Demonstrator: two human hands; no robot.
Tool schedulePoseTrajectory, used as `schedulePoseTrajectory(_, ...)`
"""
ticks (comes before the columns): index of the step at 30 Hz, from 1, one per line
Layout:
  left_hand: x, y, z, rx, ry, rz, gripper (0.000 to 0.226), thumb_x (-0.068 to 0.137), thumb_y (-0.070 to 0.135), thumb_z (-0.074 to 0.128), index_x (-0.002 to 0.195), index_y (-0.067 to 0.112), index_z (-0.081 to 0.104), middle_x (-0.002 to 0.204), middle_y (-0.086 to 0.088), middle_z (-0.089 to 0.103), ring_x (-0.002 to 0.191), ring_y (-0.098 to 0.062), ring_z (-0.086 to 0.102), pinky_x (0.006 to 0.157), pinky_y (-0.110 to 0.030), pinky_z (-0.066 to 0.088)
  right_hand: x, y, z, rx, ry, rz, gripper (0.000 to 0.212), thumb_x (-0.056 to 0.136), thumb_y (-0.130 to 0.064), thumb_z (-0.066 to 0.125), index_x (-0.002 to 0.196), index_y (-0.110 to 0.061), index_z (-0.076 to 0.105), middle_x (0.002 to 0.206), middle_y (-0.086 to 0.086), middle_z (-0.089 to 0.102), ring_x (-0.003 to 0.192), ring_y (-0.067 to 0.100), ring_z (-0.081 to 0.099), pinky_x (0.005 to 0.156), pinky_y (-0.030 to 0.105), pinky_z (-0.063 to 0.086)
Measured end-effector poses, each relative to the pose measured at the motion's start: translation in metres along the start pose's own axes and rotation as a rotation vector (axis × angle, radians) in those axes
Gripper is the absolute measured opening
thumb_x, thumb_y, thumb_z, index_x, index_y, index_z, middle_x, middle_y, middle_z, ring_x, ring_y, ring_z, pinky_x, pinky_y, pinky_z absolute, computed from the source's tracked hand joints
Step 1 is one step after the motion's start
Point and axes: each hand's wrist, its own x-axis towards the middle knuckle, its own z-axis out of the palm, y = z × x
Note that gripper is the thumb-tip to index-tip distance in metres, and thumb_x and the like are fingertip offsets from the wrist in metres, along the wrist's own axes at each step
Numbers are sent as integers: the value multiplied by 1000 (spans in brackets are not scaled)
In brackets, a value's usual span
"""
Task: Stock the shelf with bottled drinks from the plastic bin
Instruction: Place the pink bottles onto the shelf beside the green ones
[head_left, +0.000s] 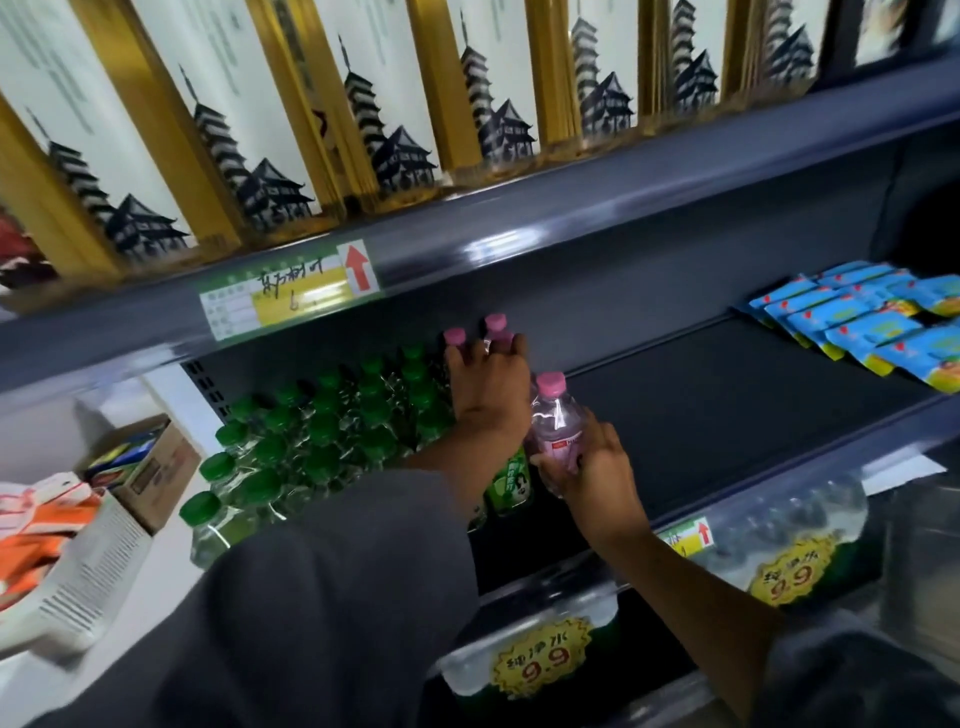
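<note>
Head view shows your right hand (587, 462) wrapped around a pink-capped bottle (553, 421) low on its body, your left hand (485, 384) clamped over two more at the shelf (727, 395) back; they look full, rigid, slick, so grip mid-body.
</note>
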Motion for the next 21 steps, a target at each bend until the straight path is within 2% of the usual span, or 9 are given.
schedulePoseTrajectory(4,8,-5,-6,-66,-156,23,74,84,9,66,150,25,36,154,-3,43,139,-28,37,113,-53,26,5,5,9,19,-2,-13,97,77,-71,65,150,-13,38,128,8,57,111,24,61,90,43,54)
schedulePoseTrajectory(6,12,-12,-9,-195,-261,36,80,83,11,70,152,26,33,158,-3,38,143,-29,34,114,-51,29,7,6,10,33,-7,-26,92,80,-70,65,148,-15,39,123,7,63,104,22,66,85,41,57)
schedulePoseTrajectory(8,12,-19,-11,-281,-314,34,77,85,14,69,151,30,34,158,-2,38,142,-31,36,111,-45,33,8,5,10,39,-8,-28,87,81,-65,66,147,-15,39,115,7,68,95,22,70,77,35,58)
schedulePoseTrajectory(12,-1,-22,-14,-301,-191,52,63,90,18,62,148,31,41,152,1,47,137,-28,42,105,-39,29,8,0,13,18,-66,4,74,90,-31,71,148,-10,31,102,5,70,85,19,71,63,12,48)
schedulePoseTrajectory(15,-12,-20,-11,-267,-81,67,63,89,16,59,148,30,41,148,1,52,133,-27,46,106,-41,28,6,-2,17,44,-164,57,96,83,-9,70,158,-11,10,116,7,65,91,17,68,76,18,51)
schedulePoseTrajectory(18,-18,-19,-8,-222,-21,95,65,88,18,60,149,26,40,146,-2,54,132,-27,48,111,-45,29,5,-2,18,52,-191,63,106,84,-7,71,159,-13,-3,133,11,58,105,22,65,88,27,50)
schedulePoseTrajectory(21,-26,-18,-6,-209,14,106,67,90,18,59,153,23,36,152,-3,46,138,-27,41,118,-45,25,4,-3,17,44,-219,57,104,88,-7,68,160,-15,-7,138,12,55,105,19,63,86,24,46)
